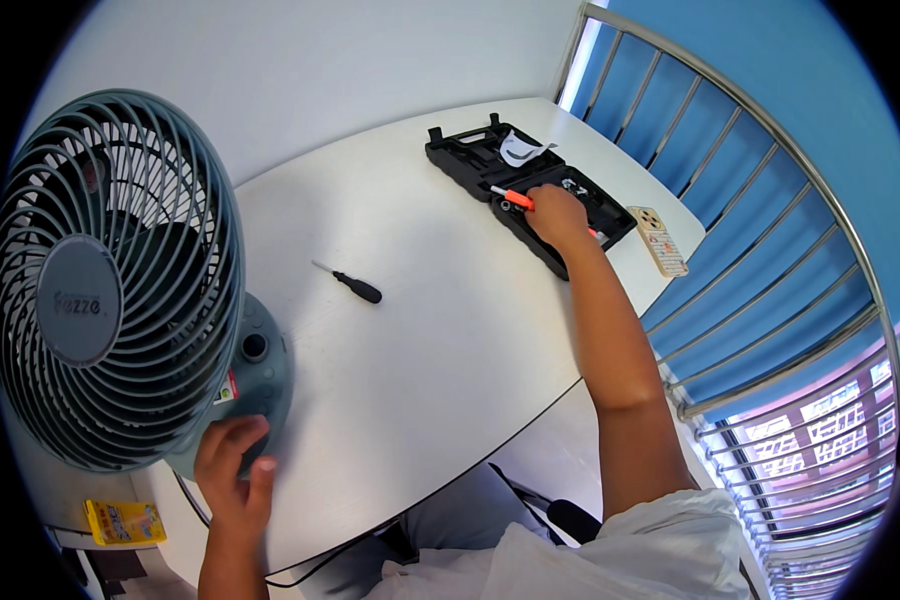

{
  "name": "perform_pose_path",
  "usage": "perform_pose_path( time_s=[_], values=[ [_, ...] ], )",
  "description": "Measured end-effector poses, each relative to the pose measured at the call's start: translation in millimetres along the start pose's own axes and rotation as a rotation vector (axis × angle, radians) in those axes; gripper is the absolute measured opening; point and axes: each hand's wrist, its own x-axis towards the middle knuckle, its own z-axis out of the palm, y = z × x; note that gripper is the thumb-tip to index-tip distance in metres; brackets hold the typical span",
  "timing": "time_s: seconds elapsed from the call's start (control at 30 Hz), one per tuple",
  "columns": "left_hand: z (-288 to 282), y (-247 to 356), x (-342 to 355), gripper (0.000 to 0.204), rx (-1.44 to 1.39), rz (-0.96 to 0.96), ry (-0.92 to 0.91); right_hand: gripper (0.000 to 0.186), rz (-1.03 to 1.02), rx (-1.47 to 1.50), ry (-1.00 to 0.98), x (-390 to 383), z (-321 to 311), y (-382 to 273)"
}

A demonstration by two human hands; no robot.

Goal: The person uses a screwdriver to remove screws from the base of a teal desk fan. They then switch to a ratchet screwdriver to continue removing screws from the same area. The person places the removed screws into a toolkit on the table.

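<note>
My right hand (558, 215) reaches over an open black tool case (545, 245). Its fingers close around an orange-handled tool (516, 199) with a pale section and a dark tip; its exact kind is hard to make out. On the left stands a grey-green desk fan (120, 280) with a round grille. Beside the fan's base (270, 365), at its near edge, my left hand (235, 470) is held with bent fingers and the thumb apart, nothing in it. Between fan and case lies a black-handled screwdriver (358, 288), its shaft pointing to the far left.
A white paper piece (522, 150) sits in the case's far half. Right of the case, a phone in a patterned cover (658, 242) lies near the table edge. A yellow packet (125, 522) is at the lower left. Metal railings (760, 110) run along the right; a white wall stands behind.
</note>
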Motion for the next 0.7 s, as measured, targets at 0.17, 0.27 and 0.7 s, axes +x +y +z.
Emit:
perform_pose_path(
  time_s=[0.17,0.27,0.7],
  values=[
    [1,-1,1,0.038,-0.008,0.017,0.015,0.018,-0.099,0.14,0.137,-5,-6,8],
    [1,-3,2,0.031,-0.019,0.05,0.033,0.016,-0.115,0.435,0.243,-17,-31,-3],
    [-3,-9,1,0.019,-0.228,0.014,-0.031,0.014,-0.813,1.132,-0.645,-173,-74,-215]
  ],
)
